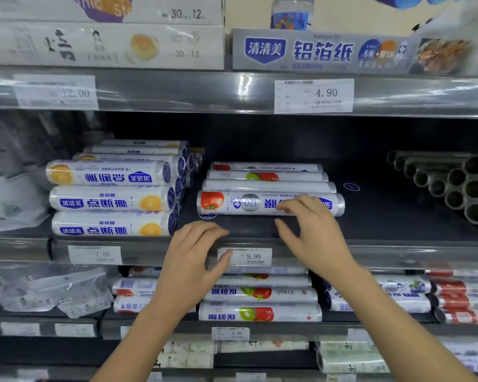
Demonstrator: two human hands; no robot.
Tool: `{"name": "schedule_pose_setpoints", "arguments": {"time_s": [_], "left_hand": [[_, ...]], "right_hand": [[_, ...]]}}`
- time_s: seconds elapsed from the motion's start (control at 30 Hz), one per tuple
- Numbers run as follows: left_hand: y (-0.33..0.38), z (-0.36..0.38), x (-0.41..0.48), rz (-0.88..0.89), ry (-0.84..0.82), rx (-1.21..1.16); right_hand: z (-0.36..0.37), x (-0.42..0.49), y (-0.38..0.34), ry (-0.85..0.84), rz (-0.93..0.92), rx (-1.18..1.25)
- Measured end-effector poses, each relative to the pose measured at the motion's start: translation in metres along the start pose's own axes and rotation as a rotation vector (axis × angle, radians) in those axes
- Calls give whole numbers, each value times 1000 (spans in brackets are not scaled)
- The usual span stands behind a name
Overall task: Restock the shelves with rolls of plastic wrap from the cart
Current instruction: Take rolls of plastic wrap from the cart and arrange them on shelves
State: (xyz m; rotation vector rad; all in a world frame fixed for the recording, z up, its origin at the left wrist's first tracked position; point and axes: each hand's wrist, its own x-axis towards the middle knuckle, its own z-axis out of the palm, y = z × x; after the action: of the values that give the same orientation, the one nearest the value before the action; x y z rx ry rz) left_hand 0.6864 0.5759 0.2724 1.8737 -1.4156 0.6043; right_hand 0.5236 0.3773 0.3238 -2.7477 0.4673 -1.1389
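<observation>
Head view, starting at the left of the middle shelf (384, 224): a stack of orange-print rolls (111, 199) lies lengthwise along the shelf front. Their blue labels read 清清美 and 点断撕, and the top one is printed upside down. Below them, a price tag (94, 255) on the shelf rail reads 7.00.

The left hand (193, 257) hovers in front of the rail with its fingers loosely curled and nothing in it. Its thumb overlaps the left end of the 9.90 tag (248, 256).

Just behind that tag lies the front roll of plastic wrap (259, 204), flat on the shelf near the front edge. Its long axis runs left to right, parallel to the rail, and the tomato picture is at its left end. The "120" and the blue characters on it are upside down (the roll is turned over relative to the reader). Three more rolls lie close behind it, aligned the same way, and one shows a kiwi and tomato print.

The right hand (312, 232) rests its fingertips on the right half of the front roll. The thumb is spread apart below, over the bare shelf, so nothing is clasped.

On the shelf above sits a grey foil box (323, 51) marked 清清美 铝箔纸, with a 4.90 tag (313, 96) beneath it. At the far right of the middle shelf, a pile of dark tubes (452, 186) points its open ends outward.
</observation>
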Motion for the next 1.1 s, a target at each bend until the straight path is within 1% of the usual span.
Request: {"name": "schedule_pose_setpoints", "arguments": {"time_s": [0.07,0.13,0.2,0.33,0.53,0.7,0.8,0.93,1.1], "left_hand": [[11,-1,-12,38,55,10],[21,3,-25,56,53,7],[27,13,-40,38,-35,-2],[32,45,-75,-18,-266,16],[36,78,-126,-47,-534,-36],[33,89,-169,64,-711,-74],[32,90,-197,156,-789,-117],[41,92,-231,283,-890,-175],[81,87,-264,467,-925,-276]], "right_hand": [[-3,-27,-8,18,-30,-35],[-2,-54,-12,-13,-40,-82],[2,-79,-13,-86,-28,-128],[17,-129,-3,-246,43,-213],[39,-208,-6,-350,217,-327],[43,-279,-42,-421,459,-395],[46,-328,-74,-466,674,-413],[41,-393,-125,-451,926,-450],[20,-465,-180,-443,1166,-495]]}}
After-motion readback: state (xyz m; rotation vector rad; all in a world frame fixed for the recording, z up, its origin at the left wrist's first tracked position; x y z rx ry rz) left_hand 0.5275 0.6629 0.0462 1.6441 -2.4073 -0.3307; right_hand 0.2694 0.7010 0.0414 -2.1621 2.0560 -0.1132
